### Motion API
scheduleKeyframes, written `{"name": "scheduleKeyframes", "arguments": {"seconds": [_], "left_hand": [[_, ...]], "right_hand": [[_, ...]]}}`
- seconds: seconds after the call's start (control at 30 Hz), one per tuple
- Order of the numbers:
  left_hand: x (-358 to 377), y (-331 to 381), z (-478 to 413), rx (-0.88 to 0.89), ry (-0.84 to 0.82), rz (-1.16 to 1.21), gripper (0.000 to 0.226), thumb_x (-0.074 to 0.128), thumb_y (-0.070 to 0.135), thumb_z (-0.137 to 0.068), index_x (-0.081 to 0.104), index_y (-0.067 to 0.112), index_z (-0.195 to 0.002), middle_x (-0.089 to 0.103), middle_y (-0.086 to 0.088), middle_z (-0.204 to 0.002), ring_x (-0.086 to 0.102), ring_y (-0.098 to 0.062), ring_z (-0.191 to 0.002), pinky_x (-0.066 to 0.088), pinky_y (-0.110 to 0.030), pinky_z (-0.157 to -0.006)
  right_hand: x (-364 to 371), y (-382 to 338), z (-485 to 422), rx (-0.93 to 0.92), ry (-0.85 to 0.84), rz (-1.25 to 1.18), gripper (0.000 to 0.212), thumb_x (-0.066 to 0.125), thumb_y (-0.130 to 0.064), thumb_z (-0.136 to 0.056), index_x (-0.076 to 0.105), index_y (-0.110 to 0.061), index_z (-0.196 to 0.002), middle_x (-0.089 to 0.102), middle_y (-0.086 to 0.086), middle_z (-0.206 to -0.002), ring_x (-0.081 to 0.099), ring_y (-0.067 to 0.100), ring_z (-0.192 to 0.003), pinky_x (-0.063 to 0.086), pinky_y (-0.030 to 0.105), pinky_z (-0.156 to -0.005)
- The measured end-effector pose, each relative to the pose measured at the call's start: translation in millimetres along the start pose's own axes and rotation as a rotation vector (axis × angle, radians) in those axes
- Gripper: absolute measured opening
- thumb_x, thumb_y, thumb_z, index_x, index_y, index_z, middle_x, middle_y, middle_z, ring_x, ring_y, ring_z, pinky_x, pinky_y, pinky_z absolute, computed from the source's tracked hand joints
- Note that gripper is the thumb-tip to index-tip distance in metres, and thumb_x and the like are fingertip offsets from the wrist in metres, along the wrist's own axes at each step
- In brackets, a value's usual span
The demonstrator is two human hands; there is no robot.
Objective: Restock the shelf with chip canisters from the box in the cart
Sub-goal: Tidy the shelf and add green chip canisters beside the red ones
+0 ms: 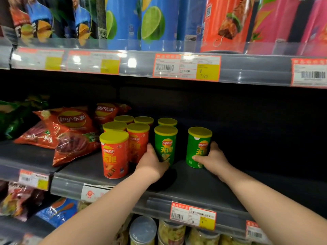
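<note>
I see my left hand (152, 160) wrapped round the lower part of a green can (165, 142), which stands upright on the dark shelf (194, 186) just right of the orange cans (115, 154). My left thumb sits in the narrow gap between that green can and the nearest orange one. My right hand (213, 159) holds a second green can (198, 147), thumb across the front near its base and fingers curled round the right side. This one is also upright on the shelf, set apart to the right of the first, with a bare strip of shelf between them. A third green can (167, 122) stands directly behind the first. The orange cans are packed in rows, all with yellow lids, and red chip bags (70, 131) lie slumped to their left. A price tag (192, 216) hangs on the shelf's front edge below my forearms. Tall tubes (159, 23) line the shelf above.
</note>
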State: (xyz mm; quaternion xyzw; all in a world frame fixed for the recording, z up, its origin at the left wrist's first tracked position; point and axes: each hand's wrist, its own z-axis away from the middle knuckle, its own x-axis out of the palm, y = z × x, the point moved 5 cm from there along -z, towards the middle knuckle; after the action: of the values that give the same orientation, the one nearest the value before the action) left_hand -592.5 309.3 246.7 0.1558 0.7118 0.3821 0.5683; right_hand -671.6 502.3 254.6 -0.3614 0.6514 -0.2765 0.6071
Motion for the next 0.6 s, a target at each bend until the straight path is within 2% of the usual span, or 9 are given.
{"name": "scheduleKeyframes", "arguments": {"seconds": [0.13, 0.23, 0.4, 0.47, 0.6], "left_hand": [[-3, -5, 29, 0.083, -0.126, -0.304, 0.06, 0.063, 0.048, -0.082, 0.044, 0.024, -0.134, 0.054, -0.002, -0.129, 0.055, -0.024, -0.114, 0.048, -0.032, -0.094], [3, -11, 39, 0.196, -0.126, -0.507, 0.053, 0.05, 0.054, -0.087, 0.051, 0.025, -0.131, 0.048, 0.0, -0.134, 0.044, -0.02, -0.124, 0.04, -0.029, -0.099], [6, -14, 38, 0.29, -0.025, -0.545, 0.047, 0.042, 0.053, -0.09, 0.055, 0.026, -0.125, 0.051, 0.002, -0.13, 0.043, -0.019, -0.123, 0.038, -0.027, -0.096], [7, -16, 37, 0.303, -0.002, -0.556, 0.052, 0.035, 0.057, -0.087, 0.056, 0.027, -0.123, 0.052, 0.002, -0.126, 0.044, -0.019, -0.121, 0.04, -0.027, -0.096], [9, -17, 34, 0.314, 0.054, -0.572, 0.084, 0.009, 0.066, -0.064, 0.058, 0.029, -0.121, 0.054, 0.003, -0.121, 0.047, -0.02, -0.117, 0.042, -0.029, -0.093]], "right_hand": [[7, -4, -16, 0.028, -0.013, 0.023, 0.064, 0.078, -0.02, -0.076, 0.041, -0.009, -0.127, 0.055, 0.013, -0.127, 0.054, 0.03, -0.116, 0.045, 0.038, -0.096], [13, -6, -29, 0.044, -0.025, 0.036, 0.063, 0.077, -0.022, -0.076, 0.041, -0.011, -0.127, 0.055, 0.012, -0.129, 0.054, 0.03, -0.117, 0.045, 0.039, -0.097], [21, -9, -44, 0.05, -0.025, 0.079, 0.064, 0.075, -0.026, -0.078, 0.041, -0.008, -0.13, 0.054, 0.014, -0.13, 0.053, 0.032, -0.118, 0.046, 0.039, -0.095], [22, -8, -48, 0.051, -0.02, 0.094, 0.065, 0.075, -0.027, -0.078, 0.042, -0.007, -0.129, 0.054, 0.015, -0.129, 0.054, 0.032, -0.117, 0.046, 0.038, -0.093], [25, -6, -54, 0.05, -0.016, 0.085, 0.067, 0.077, -0.03, -0.077, 0.043, -0.008, -0.13, 0.055, 0.014, -0.129, 0.054, 0.033, -0.116, 0.046, 0.039, -0.094]]}}
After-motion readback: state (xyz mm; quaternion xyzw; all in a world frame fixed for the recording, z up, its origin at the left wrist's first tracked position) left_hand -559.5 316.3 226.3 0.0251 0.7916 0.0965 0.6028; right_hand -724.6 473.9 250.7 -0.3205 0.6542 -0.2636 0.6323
